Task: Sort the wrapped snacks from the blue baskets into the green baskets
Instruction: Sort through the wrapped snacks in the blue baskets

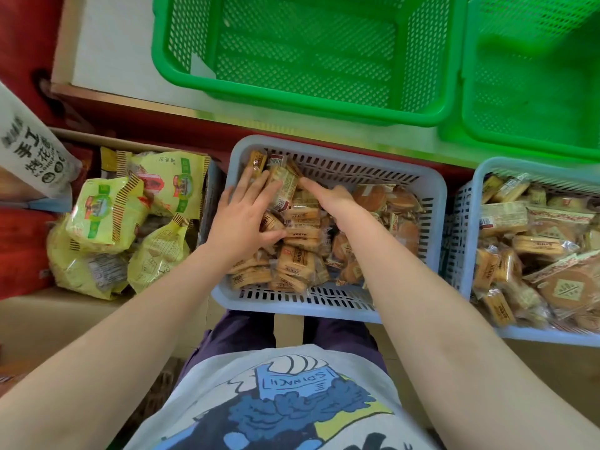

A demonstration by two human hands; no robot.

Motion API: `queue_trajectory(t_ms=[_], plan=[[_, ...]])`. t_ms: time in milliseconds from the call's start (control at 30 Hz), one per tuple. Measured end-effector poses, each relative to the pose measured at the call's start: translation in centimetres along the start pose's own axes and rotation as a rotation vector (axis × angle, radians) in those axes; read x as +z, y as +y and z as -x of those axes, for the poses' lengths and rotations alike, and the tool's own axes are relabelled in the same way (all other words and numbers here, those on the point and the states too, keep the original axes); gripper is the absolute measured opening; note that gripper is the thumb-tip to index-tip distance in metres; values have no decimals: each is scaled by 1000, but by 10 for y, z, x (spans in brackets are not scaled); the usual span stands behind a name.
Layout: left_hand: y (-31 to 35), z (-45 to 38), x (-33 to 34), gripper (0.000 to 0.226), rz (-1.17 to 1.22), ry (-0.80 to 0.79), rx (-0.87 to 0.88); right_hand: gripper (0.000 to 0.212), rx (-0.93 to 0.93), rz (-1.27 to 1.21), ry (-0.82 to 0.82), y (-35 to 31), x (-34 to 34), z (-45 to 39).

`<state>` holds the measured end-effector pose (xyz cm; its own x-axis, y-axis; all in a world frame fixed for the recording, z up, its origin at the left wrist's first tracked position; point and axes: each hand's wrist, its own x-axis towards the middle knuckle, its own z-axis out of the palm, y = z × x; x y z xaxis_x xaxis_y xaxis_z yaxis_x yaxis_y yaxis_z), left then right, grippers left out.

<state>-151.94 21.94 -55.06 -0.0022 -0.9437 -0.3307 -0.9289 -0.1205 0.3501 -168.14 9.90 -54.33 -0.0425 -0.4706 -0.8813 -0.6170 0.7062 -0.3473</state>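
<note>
both hands are inside the middle blue basket (435, 203), and they hold a stack of wrapped snacks (285, 190) between them. left hand (242, 219) lies with fingers spread and mostly straight on the left side of the stack, the thumb pointing right over the packets lower down. right hand (328, 198) comes from the other side with fingers bent down into the pile; its fingertips are hidden, so i cannot tell how firmly it grips. the stack stands at the far left part of this basket, tilted, touching the other snacks under it. round cakes in clear wrap (383, 199) fill the right part of the same basket.

second blue basket (467, 203) is just beside it on the right, also full of wrapped snacks, flat long ones and round ones. two green baskets (318, 112) stand on a higher white shelf (107, 50) beyond, with nothing visible in them. on the left, a cardboard box (81, 306) holds yellow-green bags (107, 216), and a white bag with printed characters (29, 147) leans at the far left edge. near the bottom of the view are the person's printed shirt (292, 401) and dark trousers.
</note>
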Motion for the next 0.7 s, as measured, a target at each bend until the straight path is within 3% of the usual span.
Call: queue_trajectory(t_ms=[100, 267, 400, 467, 533, 600, 700], plan=[[0, 0, 1, 97, 9, 10, -1, 90, -69, -73, 0, 5, 8, -3], [1, -1, 2, 95, 9, -4, 4, 76, -93, 37, -70, 20, -10, 6], [9, -2, -10, 90, -20, -27, -27, 53, -396, 218, 75, 14, -49, 32], [20, 2, -11, 86, -106, 44, 55, 48, -559, 444, 221, 32, -62, 46], [36, 8, -4, 82, -200, 43, 263, 55, -670, 915, 330, 62, -64, 45], [54, 9, 4, 81, -279, -58, 394, 69, -661, 1259, 261, 89, -61, 35], [70, 0, 16, 78, -369, -197, 354, 70, -545, 1385, 107, 116, -49, 17]])
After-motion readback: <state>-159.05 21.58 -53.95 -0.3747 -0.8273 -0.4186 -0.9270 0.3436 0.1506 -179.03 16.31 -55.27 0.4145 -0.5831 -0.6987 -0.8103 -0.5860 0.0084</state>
